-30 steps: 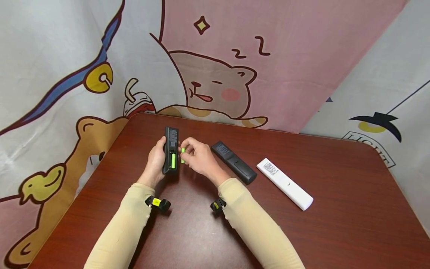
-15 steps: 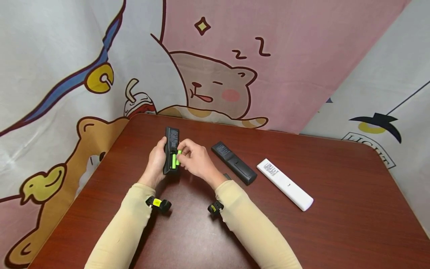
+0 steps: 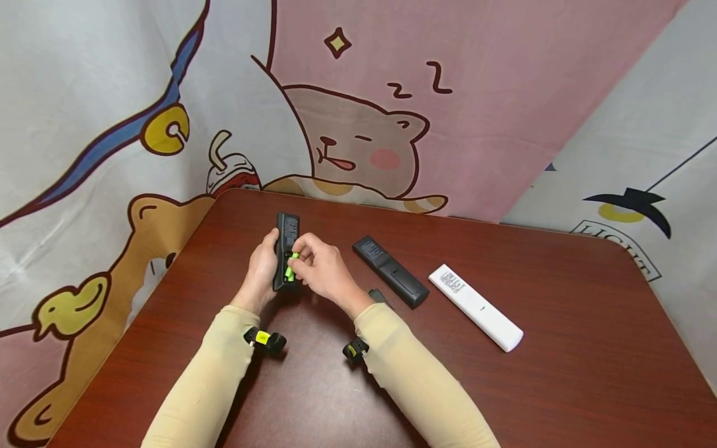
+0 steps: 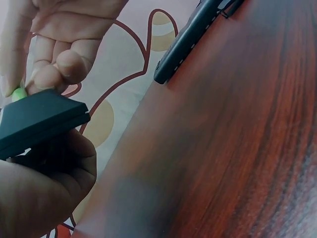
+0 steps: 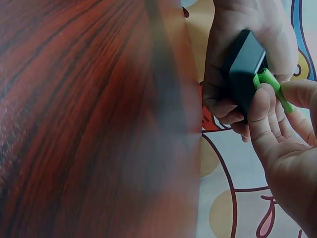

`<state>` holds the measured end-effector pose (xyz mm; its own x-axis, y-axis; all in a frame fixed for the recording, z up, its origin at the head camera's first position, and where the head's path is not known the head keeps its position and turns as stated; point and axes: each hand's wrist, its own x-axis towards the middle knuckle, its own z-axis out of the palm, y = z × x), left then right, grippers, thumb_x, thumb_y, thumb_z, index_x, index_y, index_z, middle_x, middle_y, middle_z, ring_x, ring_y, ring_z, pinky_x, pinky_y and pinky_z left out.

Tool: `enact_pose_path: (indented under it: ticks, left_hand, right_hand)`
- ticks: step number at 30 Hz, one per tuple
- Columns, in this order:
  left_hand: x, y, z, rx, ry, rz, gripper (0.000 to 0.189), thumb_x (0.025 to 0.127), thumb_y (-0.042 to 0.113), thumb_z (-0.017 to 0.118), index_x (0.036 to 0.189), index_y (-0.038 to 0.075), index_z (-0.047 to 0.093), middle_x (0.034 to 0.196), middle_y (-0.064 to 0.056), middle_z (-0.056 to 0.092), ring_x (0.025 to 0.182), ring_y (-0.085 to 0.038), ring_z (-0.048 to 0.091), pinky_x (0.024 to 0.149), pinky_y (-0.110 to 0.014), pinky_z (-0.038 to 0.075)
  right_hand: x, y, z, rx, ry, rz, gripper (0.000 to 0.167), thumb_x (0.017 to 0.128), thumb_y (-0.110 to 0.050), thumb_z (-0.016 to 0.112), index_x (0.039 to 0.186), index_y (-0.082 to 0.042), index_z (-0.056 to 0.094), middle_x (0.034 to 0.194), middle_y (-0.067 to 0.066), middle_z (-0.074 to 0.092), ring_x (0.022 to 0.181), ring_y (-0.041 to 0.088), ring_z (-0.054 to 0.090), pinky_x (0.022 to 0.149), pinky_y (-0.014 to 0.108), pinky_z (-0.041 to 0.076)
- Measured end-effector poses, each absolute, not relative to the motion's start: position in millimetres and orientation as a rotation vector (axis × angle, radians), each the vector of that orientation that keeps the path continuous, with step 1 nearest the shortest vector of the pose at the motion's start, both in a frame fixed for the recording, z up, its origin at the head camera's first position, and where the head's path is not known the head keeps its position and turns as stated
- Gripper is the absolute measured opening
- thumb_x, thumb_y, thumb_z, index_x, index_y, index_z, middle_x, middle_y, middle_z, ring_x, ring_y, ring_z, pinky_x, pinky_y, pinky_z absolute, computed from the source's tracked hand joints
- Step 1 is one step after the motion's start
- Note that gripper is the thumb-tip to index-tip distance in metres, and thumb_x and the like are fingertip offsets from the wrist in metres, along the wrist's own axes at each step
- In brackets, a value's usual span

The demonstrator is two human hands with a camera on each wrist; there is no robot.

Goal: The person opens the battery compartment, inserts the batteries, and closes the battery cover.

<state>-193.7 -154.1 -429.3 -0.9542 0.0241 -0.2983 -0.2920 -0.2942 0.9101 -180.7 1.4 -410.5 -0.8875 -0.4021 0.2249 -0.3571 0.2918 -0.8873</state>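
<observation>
My left hand (image 3: 262,269) grips a black remote control (image 3: 289,227) by its sides, back facing up, its battery compartment uncovered. One green battery (image 3: 289,275) lies in the compartment. My right hand (image 3: 326,269) pinches a second green battery (image 5: 270,79) between thumb and fingers, tilted at the compartment beside the first. In the right wrist view this battery sticks out of the remote at an angle. The left wrist view shows the remote's end (image 4: 47,116) edge-on, with a green battery tip (image 4: 19,93) above it.
Right of my hands another black remote (image 3: 390,271) lies back up on the brown table (image 3: 560,311). A white remote (image 3: 476,308) lies further right. A small dark piece (image 3: 379,297) is partly hidden by my right wrist. A cartoon-printed cloth (image 3: 476,124) hangs behind the table.
My right hand has moved left, bringing its battery from beside the remote to over the compartment, where it now tilts. The small dark piece has come into view. The left hand stays nearly still.
</observation>
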Motion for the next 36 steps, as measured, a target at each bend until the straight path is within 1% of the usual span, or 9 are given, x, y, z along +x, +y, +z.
enact_pose_path:
  ticks: [6,14,21,27,29,34,36]
  left_hand:
    - [-192.2,-156.2,-428.3,-0.311,1.733,2.356,0.048,0.112,0.047,0.026,0.118,0.007,0.051,0.084,-0.001,0.056,0.065,-0.011,0.056,0.06,-0.026,0.052]
    - [-191.3,-156.2,-427.6,-0.297,1.761,2.331,0.048,0.112,0.048,0.026,0.124,0.007,0.049,0.09,-0.002,0.054,0.069,-0.011,0.056,0.063,-0.024,0.053]
    - [-191.9,-153.2,-427.9,-0.316,1.799,2.314,0.051,0.112,0.049,0.028,0.123,0.004,0.05,0.09,-0.002,0.055,0.07,-0.009,0.057,0.063,-0.022,0.053]
    - [-190.6,-154.2,-426.6,-0.307,1.806,2.31,0.056,0.112,0.05,0.027,0.131,0.002,0.05,0.095,-0.002,0.057,0.072,-0.009,0.057,0.064,-0.023,0.053]
    - [-190.0,-154.1,-426.2,-0.306,1.783,2.321,0.06,0.112,0.049,0.026,0.135,-0.001,0.05,0.096,-0.001,0.058,0.073,-0.009,0.058,0.065,-0.022,0.052]
    - [-189.8,-152.8,-425.5,-0.298,1.739,2.345,0.066,0.113,0.047,0.024,0.142,-0.008,0.045,0.094,0.0,0.06,0.073,-0.008,0.058,0.065,-0.022,0.052]
    - [-190.0,-152.4,-424.3,-0.303,1.747,2.344,0.065,0.113,0.047,0.024,0.141,-0.007,0.046,0.092,0.0,0.06,0.072,-0.008,0.058,0.064,-0.022,0.052]
  right_hand:
    - [-179.9,-3.0,-413.4,-0.776,2.515,-1.662,0.015,0.095,-0.004,0.072,0.105,-0.004,0.061,0.082,0.01,0.066,0.06,0.013,0.061,0.056,0.02,0.053]
    - [-181.3,-3.6,-414.7,-0.802,2.608,-1.582,0.015,0.095,-0.007,0.074,0.107,-0.005,0.065,0.086,0.008,0.068,0.07,0.009,0.059,0.062,0.019,0.048]
    - [-181.8,-1.4,-413.3,-0.82,2.677,-1.522,0.016,0.095,-0.008,0.074,0.11,-0.005,0.07,0.091,0.008,0.068,0.078,0.016,0.063,0.069,0.019,0.048]
    - [-180.5,-1.5,-414.9,-0.853,2.71,-1.525,0.016,0.096,-0.006,0.072,0.111,-0.004,0.073,0.093,0.008,0.067,0.081,0.019,0.064,0.072,0.02,0.049]
    - [-179.2,-1.3,-415.5,-0.861,2.714,-1.536,0.016,0.096,-0.006,0.072,0.111,-0.003,0.074,0.094,0.008,0.067,0.082,0.019,0.065,0.072,0.02,0.049]
    - [-177.4,-1.2,-416.6,-0.879,2.734,-1.559,0.016,0.094,-0.004,0.073,0.11,-0.002,0.075,0.097,0.009,0.069,0.083,0.022,0.068,0.073,0.02,0.051]
    - [-177.8,-1.6,-415.9,-0.874,2.738,-1.56,0.016,0.094,-0.004,0.074,0.11,-0.002,0.075,0.097,0.009,0.069,0.083,0.022,0.068,0.073,0.02,0.051]
